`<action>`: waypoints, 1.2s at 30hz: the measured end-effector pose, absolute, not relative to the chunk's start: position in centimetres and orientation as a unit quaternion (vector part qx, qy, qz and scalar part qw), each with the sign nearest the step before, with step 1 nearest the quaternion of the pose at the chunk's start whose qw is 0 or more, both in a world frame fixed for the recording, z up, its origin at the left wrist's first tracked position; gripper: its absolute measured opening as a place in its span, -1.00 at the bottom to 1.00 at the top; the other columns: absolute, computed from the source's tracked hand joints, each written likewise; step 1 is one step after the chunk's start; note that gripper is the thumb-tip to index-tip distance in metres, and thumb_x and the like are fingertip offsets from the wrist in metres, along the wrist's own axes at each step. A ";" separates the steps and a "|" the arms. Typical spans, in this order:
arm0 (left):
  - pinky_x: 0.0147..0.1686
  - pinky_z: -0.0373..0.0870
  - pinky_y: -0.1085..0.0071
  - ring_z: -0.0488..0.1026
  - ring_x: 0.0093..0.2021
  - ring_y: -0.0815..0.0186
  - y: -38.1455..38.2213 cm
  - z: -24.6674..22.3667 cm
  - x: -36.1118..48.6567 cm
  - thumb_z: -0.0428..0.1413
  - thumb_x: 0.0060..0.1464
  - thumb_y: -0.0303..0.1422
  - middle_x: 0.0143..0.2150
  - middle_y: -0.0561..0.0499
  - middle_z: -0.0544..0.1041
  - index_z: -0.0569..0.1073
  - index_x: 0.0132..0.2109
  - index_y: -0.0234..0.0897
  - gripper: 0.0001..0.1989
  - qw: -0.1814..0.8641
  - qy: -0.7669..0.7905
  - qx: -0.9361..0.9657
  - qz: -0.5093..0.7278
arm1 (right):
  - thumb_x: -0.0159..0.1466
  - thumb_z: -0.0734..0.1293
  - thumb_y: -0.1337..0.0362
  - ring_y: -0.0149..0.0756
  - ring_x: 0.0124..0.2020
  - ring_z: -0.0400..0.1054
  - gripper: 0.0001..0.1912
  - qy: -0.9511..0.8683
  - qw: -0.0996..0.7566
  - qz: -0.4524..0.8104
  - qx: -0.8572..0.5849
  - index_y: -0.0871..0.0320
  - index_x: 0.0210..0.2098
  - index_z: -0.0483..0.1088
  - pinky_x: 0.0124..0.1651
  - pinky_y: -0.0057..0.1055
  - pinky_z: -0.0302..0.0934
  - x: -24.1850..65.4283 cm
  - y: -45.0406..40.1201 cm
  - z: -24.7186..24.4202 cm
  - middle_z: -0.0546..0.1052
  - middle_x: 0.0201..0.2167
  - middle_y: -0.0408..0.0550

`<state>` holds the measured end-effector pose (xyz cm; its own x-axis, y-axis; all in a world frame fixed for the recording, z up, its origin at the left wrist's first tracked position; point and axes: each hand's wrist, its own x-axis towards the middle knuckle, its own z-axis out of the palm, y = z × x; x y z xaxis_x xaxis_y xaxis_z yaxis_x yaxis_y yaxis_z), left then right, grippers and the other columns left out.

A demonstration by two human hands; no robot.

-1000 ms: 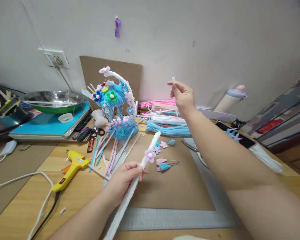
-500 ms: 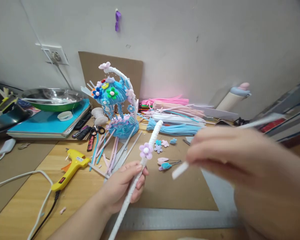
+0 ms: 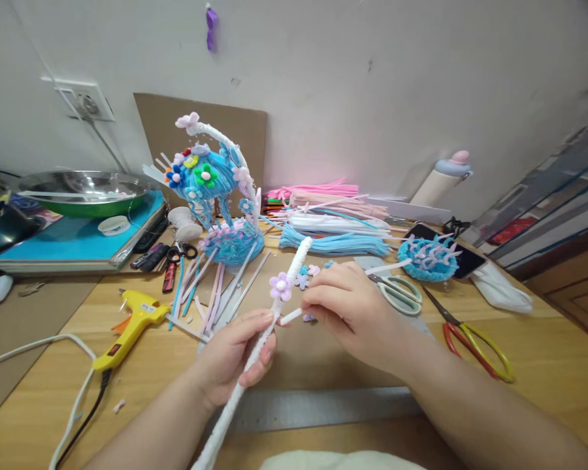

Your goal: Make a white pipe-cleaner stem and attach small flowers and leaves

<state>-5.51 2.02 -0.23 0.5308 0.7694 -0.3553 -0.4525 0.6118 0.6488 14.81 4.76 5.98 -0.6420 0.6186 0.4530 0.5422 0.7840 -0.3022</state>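
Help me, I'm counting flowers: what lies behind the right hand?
Beyond the right hand, a lavender flower, a pink flower and bits of blue show; a purple bit peeks out below. Anything else there is covered.

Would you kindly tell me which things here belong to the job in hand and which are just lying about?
Belonging to the job, I'd judge:
white wrapped stem, in the left hand
purple flower, on the stem
white strip, in the right hand
yellow glue gun, perhaps

Apparently just lying about:
lidded bottle
metal bowl
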 end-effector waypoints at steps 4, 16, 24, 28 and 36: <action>-0.91 -0.13 0.65 0.11 -0.89 0.56 2.1 -0.1 -5.3 -0.01 0.11 -0.33 -0.73 0.03 0.39 0.37 -0.57 -0.43 -0.66 0.837 0.342 0.244 0.351 | 0.28 0.20 0.36 -0.32 -0.31 0.22 -0.84 -0.907 0.258 0.082 -0.322 0.13 -0.38 0.39 -0.22 -0.31 -0.07 14.6 4.7 5.5 0.46 -0.39 -0.12; -0.89 -0.12 0.68 0.06 -0.91 0.57 2.4 -0.5 -5.3 -0.04 0.11 -0.26 -0.87 0.03 0.24 0.47 -0.59 -0.53 -0.54 0.855 0.359 0.206 0.313 | 0.27 0.21 0.33 -0.32 -0.29 0.23 -0.86 -0.888 0.296 -0.010 -0.352 0.14 -0.36 0.40 -0.12 -0.25 -0.11 13.5 4.3 3.1 0.49 -0.38 -0.14; -0.90 -0.07 0.67 0.15 -0.88 0.54 2.1 -0.6 -5.5 0.01 0.09 -0.38 -0.68 -0.03 0.46 0.51 -0.24 -0.45 -0.76 0.855 0.328 0.207 0.343 | 0.26 0.24 0.32 -0.33 -0.30 0.26 -0.90 -0.876 0.335 -0.034 -0.344 0.14 -0.34 0.40 -0.14 -0.26 -0.09 13.2 4.1 2.4 0.51 -0.36 -0.13; -0.89 -0.03 0.67 0.16 -0.87 0.56 2.1 -0.7 -5.6 0.02 0.07 -0.41 -0.66 -0.01 0.46 0.50 -0.33 -0.45 -0.80 0.842 0.323 0.234 0.363 | 0.25 0.26 0.33 -0.34 -0.33 0.26 -0.91 -0.877 0.336 -0.049 -0.340 0.15 -0.34 0.40 -0.19 -0.28 -0.07 13.1 4.2 2.3 0.51 -0.38 -0.13; -0.87 0.01 0.68 0.22 -0.83 0.55 1.8 0.1 -5.3 0.10 0.01 -0.30 -0.64 0.04 0.45 0.45 -0.40 -0.40 -0.80 0.761 0.416 0.316 0.384 | 0.22 0.29 0.39 -0.38 -0.37 0.22 -0.94 -0.891 0.322 -0.169 -0.271 0.15 -0.32 0.40 -0.25 -0.28 -0.04 14.6 3.9 2.7 0.49 -0.41 -0.16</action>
<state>-5.35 1.78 0.10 0.3590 0.8475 -0.3910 -0.3213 0.5056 0.8007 14.62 3.87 2.73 -0.6461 0.3739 0.6654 0.5916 0.7962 0.1271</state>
